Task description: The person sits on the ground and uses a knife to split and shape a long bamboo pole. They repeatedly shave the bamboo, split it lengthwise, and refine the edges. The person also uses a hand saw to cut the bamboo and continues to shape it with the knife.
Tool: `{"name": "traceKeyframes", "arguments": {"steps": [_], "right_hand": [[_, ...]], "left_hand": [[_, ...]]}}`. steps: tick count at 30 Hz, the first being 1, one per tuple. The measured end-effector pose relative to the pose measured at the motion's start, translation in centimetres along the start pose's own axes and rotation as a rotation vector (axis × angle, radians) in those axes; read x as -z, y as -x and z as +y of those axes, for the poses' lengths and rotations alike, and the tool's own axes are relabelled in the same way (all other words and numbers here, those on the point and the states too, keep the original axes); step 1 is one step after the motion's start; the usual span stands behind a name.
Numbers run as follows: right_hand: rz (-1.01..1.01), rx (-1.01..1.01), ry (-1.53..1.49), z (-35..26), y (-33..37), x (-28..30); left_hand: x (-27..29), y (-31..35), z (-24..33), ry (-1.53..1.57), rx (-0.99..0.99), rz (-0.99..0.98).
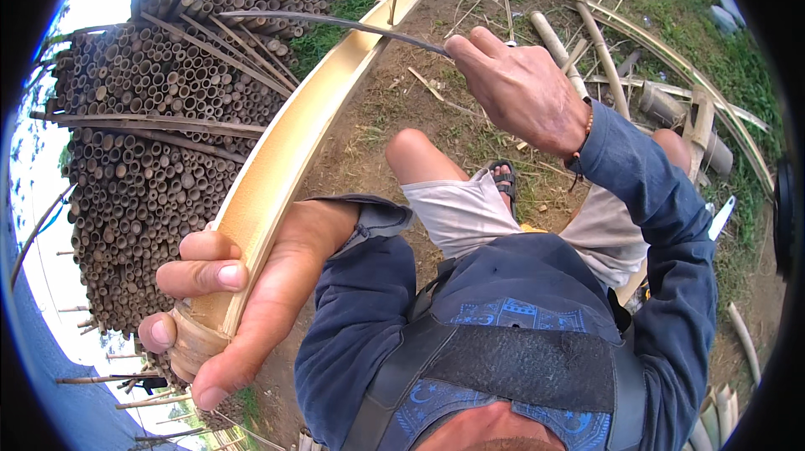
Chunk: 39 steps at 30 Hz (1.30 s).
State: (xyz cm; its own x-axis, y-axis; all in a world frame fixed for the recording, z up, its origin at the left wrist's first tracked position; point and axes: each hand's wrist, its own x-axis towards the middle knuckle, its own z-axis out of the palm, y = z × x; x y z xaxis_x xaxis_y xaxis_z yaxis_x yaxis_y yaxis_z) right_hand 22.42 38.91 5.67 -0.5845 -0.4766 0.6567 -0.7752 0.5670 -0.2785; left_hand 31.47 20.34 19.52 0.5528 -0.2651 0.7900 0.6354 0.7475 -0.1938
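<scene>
A long split bamboo half (289,128), pale and hollow inside, runs from the lower left up to the top of the view. My left hand (281,271) is wrapped round its near end, fingers curled over one edge and thumb along the other side. My right hand (524,95) is closed round the handle of a long, narrow-bladed knife (323,20); the handle is mostly hidden in the fist. The blade points left and crosses the bamboo farther up; whether it touches cannot be told. Thin slivers (393,7) stand up from the bamboo near the blade.
A large stack of cut bamboo poles (168,74) rises at the left, with loose strips (180,124) across it. Bamboo pieces (553,49) and a long curved strip (671,53) lie on the ground at right. A white-bladed object (722,218) is beside my right arm.
</scene>
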Motion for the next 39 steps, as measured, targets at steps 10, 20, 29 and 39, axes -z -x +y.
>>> {"name": "traceKeyframes", "arguments": {"steps": [10,20,29,39], "right_hand": [[0.016,-0.007,0.06,5.9,-3.6,-4.8],[-0.048,-0.143,0.07,7.0,-4.9,-4.0],[0.022,0.134,-0.098,6.6,-2.2,-6.7],[-0.074,-0.139,0.112,15.7,-6.5,-11.9]], "left_hand": [[-0.7,-0.9,-2.1,-0.052,-0.01,-0.003],[0.1,-0.8,-3.2,-0.139,-0.13,-0.091],[0.8,-1.5,-5.2,-0.157,-0.156,-0.103],[1.2,-2.6,-7.1,-0.206,-0.117,-0.098]]}}
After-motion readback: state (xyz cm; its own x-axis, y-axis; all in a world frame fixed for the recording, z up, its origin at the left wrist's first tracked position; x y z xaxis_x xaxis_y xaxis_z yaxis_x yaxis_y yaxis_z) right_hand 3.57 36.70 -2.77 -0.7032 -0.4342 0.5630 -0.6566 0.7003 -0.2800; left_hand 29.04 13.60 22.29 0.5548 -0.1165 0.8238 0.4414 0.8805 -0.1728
